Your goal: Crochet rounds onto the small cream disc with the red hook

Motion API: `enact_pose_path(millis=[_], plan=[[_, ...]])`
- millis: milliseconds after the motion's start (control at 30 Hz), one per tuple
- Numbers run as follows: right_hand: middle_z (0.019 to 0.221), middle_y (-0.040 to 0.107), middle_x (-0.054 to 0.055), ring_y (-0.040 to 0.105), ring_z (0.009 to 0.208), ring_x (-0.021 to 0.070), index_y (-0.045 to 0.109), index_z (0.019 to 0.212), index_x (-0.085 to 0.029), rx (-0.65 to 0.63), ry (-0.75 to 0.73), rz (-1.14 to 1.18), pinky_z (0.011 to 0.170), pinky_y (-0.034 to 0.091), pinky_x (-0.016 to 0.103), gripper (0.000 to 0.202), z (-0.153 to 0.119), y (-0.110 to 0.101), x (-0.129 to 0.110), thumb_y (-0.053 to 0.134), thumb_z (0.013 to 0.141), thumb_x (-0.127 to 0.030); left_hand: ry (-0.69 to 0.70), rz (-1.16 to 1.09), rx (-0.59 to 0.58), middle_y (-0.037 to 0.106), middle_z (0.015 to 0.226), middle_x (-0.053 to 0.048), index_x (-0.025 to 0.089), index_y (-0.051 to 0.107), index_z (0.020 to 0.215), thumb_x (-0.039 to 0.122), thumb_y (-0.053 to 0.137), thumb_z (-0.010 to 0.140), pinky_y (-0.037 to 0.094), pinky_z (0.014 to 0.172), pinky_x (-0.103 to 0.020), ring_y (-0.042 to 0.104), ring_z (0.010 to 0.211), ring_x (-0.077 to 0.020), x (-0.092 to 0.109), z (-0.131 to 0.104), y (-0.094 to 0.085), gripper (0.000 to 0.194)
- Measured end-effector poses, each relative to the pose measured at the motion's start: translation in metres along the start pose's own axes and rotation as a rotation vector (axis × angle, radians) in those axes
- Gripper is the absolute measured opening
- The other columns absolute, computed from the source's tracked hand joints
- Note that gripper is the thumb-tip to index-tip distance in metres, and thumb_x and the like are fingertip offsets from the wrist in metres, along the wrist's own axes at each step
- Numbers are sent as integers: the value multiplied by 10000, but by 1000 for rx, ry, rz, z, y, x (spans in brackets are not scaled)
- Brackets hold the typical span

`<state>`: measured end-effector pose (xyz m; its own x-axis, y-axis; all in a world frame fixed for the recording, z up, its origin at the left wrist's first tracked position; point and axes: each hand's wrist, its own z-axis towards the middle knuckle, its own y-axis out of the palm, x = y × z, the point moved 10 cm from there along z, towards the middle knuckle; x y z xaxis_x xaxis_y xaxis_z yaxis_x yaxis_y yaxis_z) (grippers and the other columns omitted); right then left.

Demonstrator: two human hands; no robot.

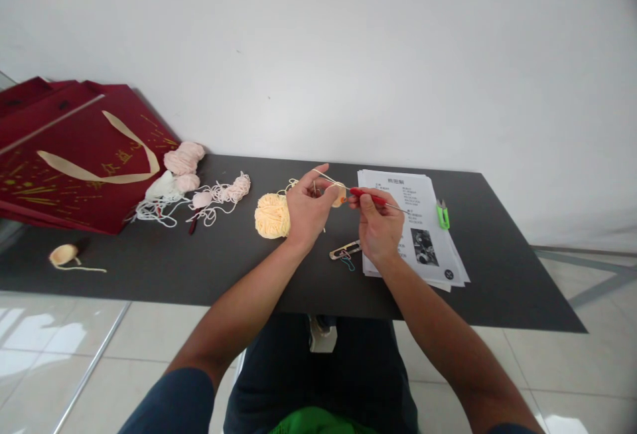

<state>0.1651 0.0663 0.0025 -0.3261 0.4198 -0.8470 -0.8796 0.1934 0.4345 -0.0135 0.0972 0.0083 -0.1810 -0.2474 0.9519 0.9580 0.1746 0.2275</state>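
Observation:
My right hand (pixel 379 225) is closed around the red handle of a crochet hook (pixel 368 196), whose thin metal shaft sticks out to the right. Beside it, my left hand (pixel 309 212) has its index finger raised with pale yarn (pixel 328 178) running over it towards the hook. A small yellow crocheted piece (pixel 340 196) with an orange spot shows between the hands, pinched by my left thumb and fingers and partly hidden. Just left of my left hand, a ball of yellow yarn (pixel 272 216) rests on the dark table (pixel 223 268).
Printed sheets (pixel 398 182) lie under and beyond my right hand, with green snips (pixel 442 214) on their right edge. Metal snips (pixel 344 250) and stitch markers (pixel 348 263) are nearer me. Pink yarn (pixel 184 157), red bags (pixel 99 155) and a cream piece (pixel 64 255) are left.

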Motion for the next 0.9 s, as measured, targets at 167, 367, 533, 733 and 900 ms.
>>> enact_pose_path(millis=[167, 367, 533, 733, 900], plan=[[860, 821, -4, 747, 706, 127, 771, 929, -242, 17, -11, 10, 681, 612, 280, 49, -1, -1, -3, 784, 889, -266, 29, 63, 8, 710, 799, 23, 202, 718, 1221, 242, 766, 774, 493, 641, -243, 591, 650, -100, 4, -1, 0, 451], [844, 799, -21, 737, 664, 125, 711, 941, -245, 48, -13, -39, 641, 610, 284, 131, 1, -7, -3, 781, 891, -343, 100, 162, 47, 669, 747, 37, 181, 706, 1207, 210, 682, 819, 469, 638, -247, 529, 614, -98, 14, 0, -5, 391], [884, 785, -12, 732, 658, 130, 673, 904, -234, 44, -29, -17, 606, 605, 291, 203, 3, -8, -8, 778, 886, -408, 214, 389, 40, 612, 694, 61, 208, 735, 1166, 157, 637, 795, 452, 651, -247, 479, 605, -101, 32, -6, -1, 387], [816, 766, -31, 694, 622, 114, 618, 917, -243, 45, 30, 23, 545, 550, 251, 235, 16, -14, -11, 773, 893, -419, 279, 483, -110, 696, 750, 28, 232, 776, 1072, 99, 611, 760, 462, 665, -263, 522, 625, -118, 38, -10, 13, 377], [837, 763, -25, 672, 644, 94, 628, 899, -243, -75, 143, 8, 549, 524, 223, 257, 26, -11, -7, 772, 888, -455, 243, 473, -239, 703, 733, 18, 230, 787, 1042, 96, 610, 760, 461, 653, -272, 530, 619, -129, 36, -4, 19, 358]])
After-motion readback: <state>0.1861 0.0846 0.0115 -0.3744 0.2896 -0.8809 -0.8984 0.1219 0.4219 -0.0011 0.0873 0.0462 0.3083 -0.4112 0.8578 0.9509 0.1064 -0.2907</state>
